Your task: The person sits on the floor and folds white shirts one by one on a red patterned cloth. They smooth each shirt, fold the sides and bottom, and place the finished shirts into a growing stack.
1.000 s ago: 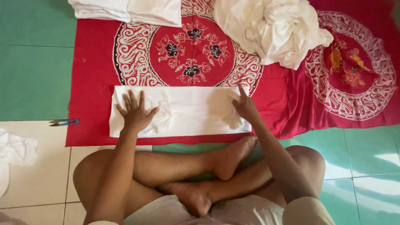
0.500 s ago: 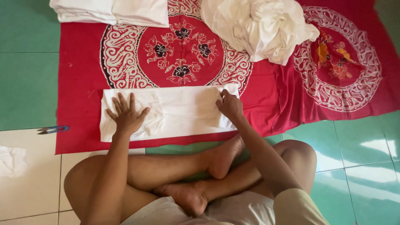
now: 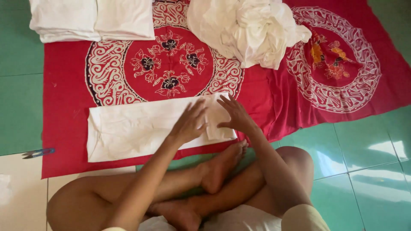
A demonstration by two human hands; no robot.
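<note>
1. The left hand point(image 3: 189, 124) lies flat, fingers spread, on the right part of a folded white cloth point(image 3: 141, 128); it grips nothing.
2. The right hand point(image 3: 236, 116) rests open on the cloth's right end, fingers stretched toward the left hand; the two hands sit just beside each other, fingertips near but with a narrow gap between them.
3. The cloth, a long rectangle, lies flat on the near edge of a red mat point(image 3: 64, 107), its length running left to right, its right end under both hands.
4. The mat bears a large white-and-red round pattern point(image 3: 165, 64) with dark flowers, directly beyond the cloth, and a second round pattern point(image 3: 338, 64) with orange motifs to the right.
5. A heap point(image 3: 248, 30) of crumpled white fabric sits on the mat's far side, between the two patterns, well apart from the hands.
6. A stack point(image 3: 90, 19) of folded white cloths lies at the mat's far left corner.
7. The person sits cross-legged on the floor, a bare foot point(image 3: 220, 167) touching the mat's near edge just below the hands.
8. Small blue-handled snips point(image 3: 38, 152) lie on the floor just left of the mat.
9. The floor point(image 3: 364, 145) is green tile, with pale tile at the near left.
</note>
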